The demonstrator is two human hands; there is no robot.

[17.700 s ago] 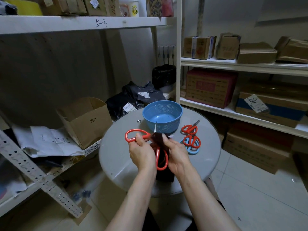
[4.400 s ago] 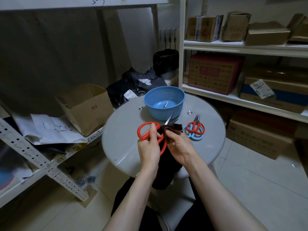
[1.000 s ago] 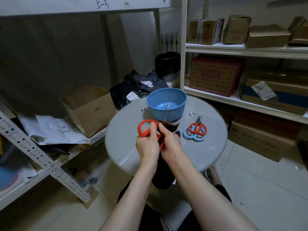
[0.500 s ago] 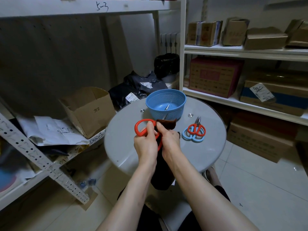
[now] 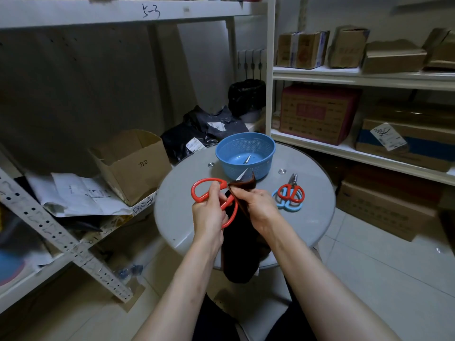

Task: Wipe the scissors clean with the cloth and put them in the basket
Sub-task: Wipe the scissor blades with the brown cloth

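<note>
the left hand [image 5: 209, 212] grips the red scissors [image 5: 207, 180] by the handles, its fingers curled around the plastic where the two loops meet, with the upper loop sticking out to the left of the knuckles. the right hand [image 5: 258, 207] pinches a dark brown cloth [image 5: 243, 187], thumb and fingers closed on a fold that wraps the blades. only a short silver tip pokes out above the fold, pointing toward the basket [image 5: 261, 146]. the rest of the cloth hangs down between the forearms, past the near edge of the bench [image 5: 177, 212]. both hands are held above the round grey bench rather than resting on it.

the blue basket stands at the far side of the bench, just beyond the held scissors, and a metal blade tip [image 5: 247, 159] shows inside it (the handles are hidden by the basket wall). to the right of the hands, a small red pair of scissors [image 5: 290, 193] lies on the bench on top of a light blue pair [image 5: 286, 206].

an open cardboard box [image 5: 133, 166] sits on a low shelf to the left, beside loose papers [image 5: 81, 193].
</note>
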